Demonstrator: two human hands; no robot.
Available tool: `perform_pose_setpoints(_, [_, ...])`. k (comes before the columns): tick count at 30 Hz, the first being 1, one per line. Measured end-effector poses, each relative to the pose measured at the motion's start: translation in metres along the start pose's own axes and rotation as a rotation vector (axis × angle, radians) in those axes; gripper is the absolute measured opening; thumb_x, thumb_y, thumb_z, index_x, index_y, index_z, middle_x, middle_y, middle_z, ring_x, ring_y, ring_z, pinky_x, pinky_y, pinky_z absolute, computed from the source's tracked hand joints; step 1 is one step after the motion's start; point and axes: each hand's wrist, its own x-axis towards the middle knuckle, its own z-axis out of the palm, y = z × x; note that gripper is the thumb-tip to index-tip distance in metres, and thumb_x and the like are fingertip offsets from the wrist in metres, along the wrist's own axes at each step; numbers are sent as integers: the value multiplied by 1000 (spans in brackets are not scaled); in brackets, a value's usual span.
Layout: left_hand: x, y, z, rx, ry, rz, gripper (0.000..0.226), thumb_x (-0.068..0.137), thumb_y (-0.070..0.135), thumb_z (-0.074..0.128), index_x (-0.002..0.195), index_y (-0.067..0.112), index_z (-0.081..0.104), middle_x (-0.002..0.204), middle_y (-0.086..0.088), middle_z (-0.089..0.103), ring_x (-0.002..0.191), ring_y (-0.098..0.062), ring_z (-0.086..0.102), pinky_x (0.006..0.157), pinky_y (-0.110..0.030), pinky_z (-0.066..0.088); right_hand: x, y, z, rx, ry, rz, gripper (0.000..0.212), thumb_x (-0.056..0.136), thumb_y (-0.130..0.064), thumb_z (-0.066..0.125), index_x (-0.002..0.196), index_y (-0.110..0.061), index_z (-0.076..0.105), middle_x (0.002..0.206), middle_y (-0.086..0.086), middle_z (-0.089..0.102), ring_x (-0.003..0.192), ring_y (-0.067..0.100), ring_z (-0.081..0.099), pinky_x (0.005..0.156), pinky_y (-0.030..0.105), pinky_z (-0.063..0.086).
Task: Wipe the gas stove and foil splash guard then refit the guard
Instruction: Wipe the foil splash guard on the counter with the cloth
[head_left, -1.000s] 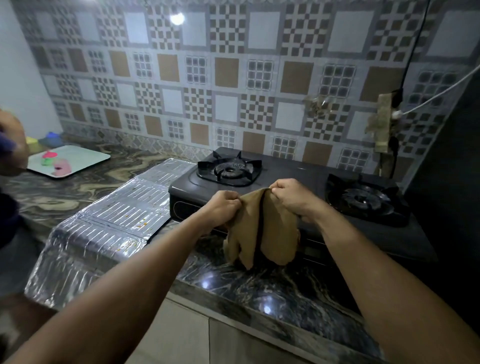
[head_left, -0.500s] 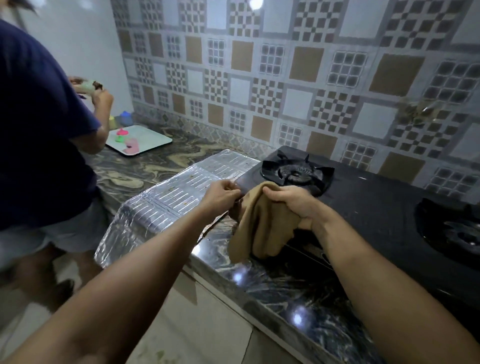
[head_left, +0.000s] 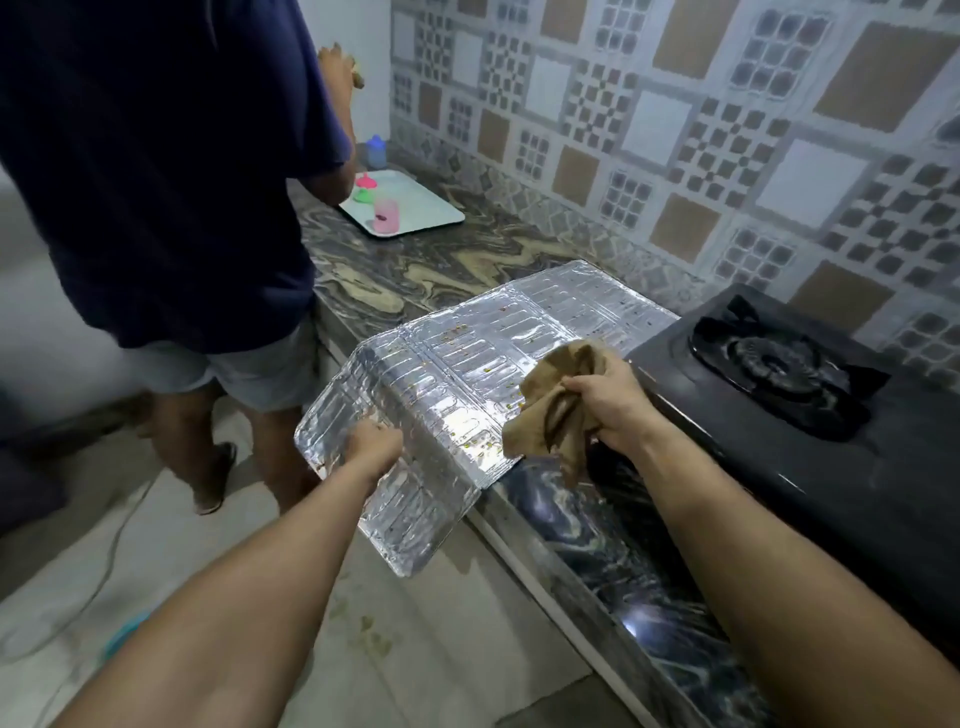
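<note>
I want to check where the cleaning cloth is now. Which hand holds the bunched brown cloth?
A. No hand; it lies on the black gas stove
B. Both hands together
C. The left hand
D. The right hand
D: the right hand has its fingers curled round the bunched brown cloth above the ribbed silver foil splash guard, while the left hand rests on the guard's overhanging part.

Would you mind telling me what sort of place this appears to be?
Most likely a home kitchen: a black gas stove sits on a marbled stone counter against a patterned tile wall, with a foil splash guard lying beside it.
</note>
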Motion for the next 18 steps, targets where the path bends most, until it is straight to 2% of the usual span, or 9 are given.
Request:
perform_pose_setpoints(2, [9,-20,-7,-28,0,-89,41,84,11,58,118,-13,56,90,-18,65,77,-31,59,64,-33,45,17,2,12,-143,-62,-45,39,66,4,54,102,-7,63,99,16,71,92,31,70,84,47,57])
perform_pose_setpoints(5, [17,-46,-10,-80,31,-230,47,85,17,62,128,-2,54,122,-16,62,105,-34,59,81,-29,44,31,-7,29,-398,-130,-121,41,71,11,44,94,-14,66,91,1,72,88,17,69,80,32,58])
perform_pose_setpoints(8, [22,-69,-14,-143,-33,-368,32,84,16,62,110,-2,61,108,-15,62,87,-30,56,72,-30,43,41,0,54,-589,-177,-136,41,72,10,43,91,-18,66,90,-2,70,90,19,66,75,27,53])
perform_pose_setpoints(9, [25,-76,-15,-204,-75,-414,34,85,17,61,114,-1,60,106,-14,60,86,-30,54,74,-31,44,42,6,64,-644,-181,-128,39,73,9,44,89,-20,65,90,-2,68,91,20,65,71,25,49])
perform_pose_setpoints(11, [25,-87,-15,-305,-205,-501,36,88,21,56,123,9,56,112,-13,59,101,-34,56,92,-41,43,40,23,78,-741,-225,-126,39,73,8,44,90,-20,66,89,-3,66,91,19,62,66,22,43])
perform_pose_setpoints(12, [27,-93,-17,-346,-257,-536,35,88,22,54,122,14,55,100,-15,61,91,-34,59,92,-42,43,36,30,86,-771,-276,-138,45,73,8,44,97,-21,67,92,-4,65,93,17,60,68,22,43])
perform_pose_setpoints(14, [30,-104,-23,-415,-300,-580,18,87,23,54,103,14,57,66,-6,44,58,-22,43,81,-39,38,28,45,100,-841,-383,-191,50,76,7,45,111,-23,66,102,-4,64,98,17,57,79,24,41])
perform_pose_setpoints(16, [34,-115,-31,-509,-286,-606,14,84,22,61,90,11,58,72,-7,48,64,-22,46,82,-39,40,22,57,112,-971,-485,-312,40,79,-3,43,109,-23,62,111,3,63,107,28,55,93,33,39])
perform_pose_setpoints(18, [36,-121,-41,-613,-250,-581,14,82,24,66,88,12,62,84,-10,56,74,-25,54,77,-38,48,22,70,116,-1104,-507,-368,42,73,-18,35,108,-30,57,113,5,58,110,35,48,99,47,38])
